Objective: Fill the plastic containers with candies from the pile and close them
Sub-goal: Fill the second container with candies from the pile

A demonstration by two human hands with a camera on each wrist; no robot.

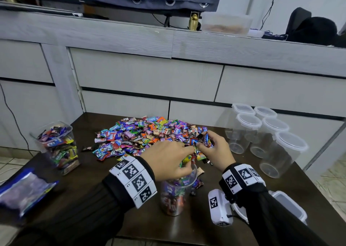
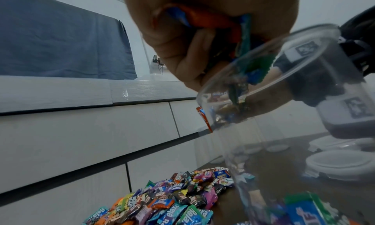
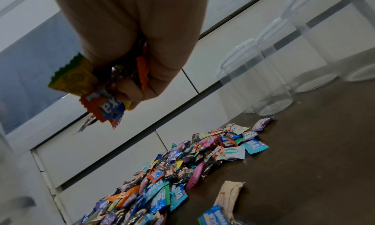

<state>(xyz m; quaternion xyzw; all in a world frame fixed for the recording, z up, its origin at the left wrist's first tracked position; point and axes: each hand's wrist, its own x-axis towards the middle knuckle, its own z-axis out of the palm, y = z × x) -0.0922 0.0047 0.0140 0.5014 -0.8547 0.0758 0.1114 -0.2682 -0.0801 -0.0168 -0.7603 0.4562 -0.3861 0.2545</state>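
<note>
My left hand (image 1: 169, 160) hangs over the mouth of the open container (image 1: 176, 195) at the near edge of the worktop (image 1: 131, 221), its grip curled round a clutch of wrapped candies (image 2: 205, 20) so they can drop straight in. My right hand (image 1: 213, 148) is at the near right edge of the pile (image 1: 149, 133), fingers clamped on another handful (image 3: 97, 90), close enough that the carry to the container is short. That container looks better than half full, so I judge this fill nearly finished. Its lid (image 1: 288, 206) lies by my right wrist, within reach for closing. A filled square container (image 1: 58, 146) stands off to the left without a lid, and five lidded empty containers (image 1: 265, 133) wait on the right, clear of the pile.
</note>
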